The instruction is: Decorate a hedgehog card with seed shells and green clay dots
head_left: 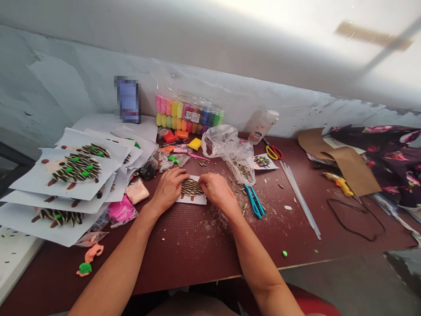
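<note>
Now seeded card [191,188]: long axis crosswise, brown feet [192,197] nearside; left hand [169,188], right hand [217,188] at ends, grips unclear.

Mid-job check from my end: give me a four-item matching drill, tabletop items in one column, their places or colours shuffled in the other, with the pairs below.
Column 1
1. Seed-covered card
2. Scissors
3. Glue gun
4. Bottle

Column 2
A. White, standing near the wall
B. Between the left hand and the right hand
C. Red and yellow handles
D. Beside the brown cardboard, with a dark cord

Pairs: 1-B, 2-C, 3-D, 4-A
</note>
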Demonstrator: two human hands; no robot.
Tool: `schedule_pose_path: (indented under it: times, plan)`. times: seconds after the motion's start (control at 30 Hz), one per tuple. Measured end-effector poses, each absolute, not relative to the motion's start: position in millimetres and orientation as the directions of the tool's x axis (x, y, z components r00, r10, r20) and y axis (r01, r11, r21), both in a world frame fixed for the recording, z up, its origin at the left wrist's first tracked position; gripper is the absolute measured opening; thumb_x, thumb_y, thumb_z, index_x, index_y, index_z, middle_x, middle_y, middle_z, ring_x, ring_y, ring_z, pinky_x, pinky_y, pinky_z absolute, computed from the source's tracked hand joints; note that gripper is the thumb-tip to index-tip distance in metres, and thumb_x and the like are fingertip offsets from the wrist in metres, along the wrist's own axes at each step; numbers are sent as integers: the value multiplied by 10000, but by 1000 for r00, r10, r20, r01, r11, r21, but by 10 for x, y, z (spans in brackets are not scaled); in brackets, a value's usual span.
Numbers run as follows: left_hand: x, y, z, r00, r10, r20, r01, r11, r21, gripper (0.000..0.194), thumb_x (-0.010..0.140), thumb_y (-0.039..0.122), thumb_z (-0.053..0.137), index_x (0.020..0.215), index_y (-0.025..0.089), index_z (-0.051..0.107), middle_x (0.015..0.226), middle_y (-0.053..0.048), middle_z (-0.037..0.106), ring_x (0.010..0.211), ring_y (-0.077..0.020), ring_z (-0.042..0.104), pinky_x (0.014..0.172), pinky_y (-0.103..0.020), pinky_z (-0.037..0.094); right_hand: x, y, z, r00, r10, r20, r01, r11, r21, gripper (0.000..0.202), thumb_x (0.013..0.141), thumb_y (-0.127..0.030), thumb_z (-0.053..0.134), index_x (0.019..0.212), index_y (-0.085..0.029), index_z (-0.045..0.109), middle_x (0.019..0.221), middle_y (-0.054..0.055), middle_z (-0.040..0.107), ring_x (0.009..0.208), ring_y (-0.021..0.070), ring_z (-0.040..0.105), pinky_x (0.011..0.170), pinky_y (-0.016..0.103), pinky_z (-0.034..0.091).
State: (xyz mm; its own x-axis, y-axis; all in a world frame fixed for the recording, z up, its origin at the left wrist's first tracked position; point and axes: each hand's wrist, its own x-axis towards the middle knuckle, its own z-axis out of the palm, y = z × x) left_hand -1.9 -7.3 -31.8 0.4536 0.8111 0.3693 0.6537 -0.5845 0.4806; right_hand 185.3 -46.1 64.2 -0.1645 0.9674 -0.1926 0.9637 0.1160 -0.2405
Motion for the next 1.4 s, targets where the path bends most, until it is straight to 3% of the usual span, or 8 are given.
schedule_pose_path:
  times: [0.67, 0.97, 1.23, 1.4]
  plan:
    - [-14, -74, -331, 448, 808, 382, 659, -587, 469, 455, 855, 66, 423, 1144, 214, 743, 1272, -82, 680, 1248, -271, 565, 1085, -506, 456, 1801, -438, 566, -216, 957, -196, 966, 181, -183, 316, 980, -181, 449, 1041, -173, 759, 1026, 119, 725, 946, 209, 632, 759, 267, 390]
    - [-11, -70, -310, 450, 802, 394, 655, -596, 465, 449, 864, 65, 410, 1147, 172, 742, 1251, -104, 690, 1225, -272, 579, 1085, -496, 460, 1934, -445, 616, -140, 973, -185, 970, 98, -222, 386, 923, -132, 446, 1166, -211, 737, 1143, 90, 733, 1037, 224, 655, 817, 285, 432]
    - [-5, -76, -296, 449, 804, 389, 656, -592, 468, 456, 860, 68, 412, 1148, 196, 742, 1250, -100, 689, 1217, -268, 586, 1083, -504, 459, 1894, -450, 596, -169, 969, -180, 966, 126, -227, 416, 946, -134, 410, 1206, -218, 723, 1140, 97, 699, 1060, 213, 606, 854, 277, 422]
    - [0, -74, -305, 440, 812, 384, 664, -582, 470, 466, 845, 62, 419, 1137, 212, 749, 1244, -93, 692, 1230, -272, 578, 1080, -513, 462, 1836, -444, 520, -217, 957, -193, 966, 181, -187, 395, 970, -141, 395, 1127, -213, 750, 1079, 109, 675, 1012, 216, 574, 825, 284, 400]
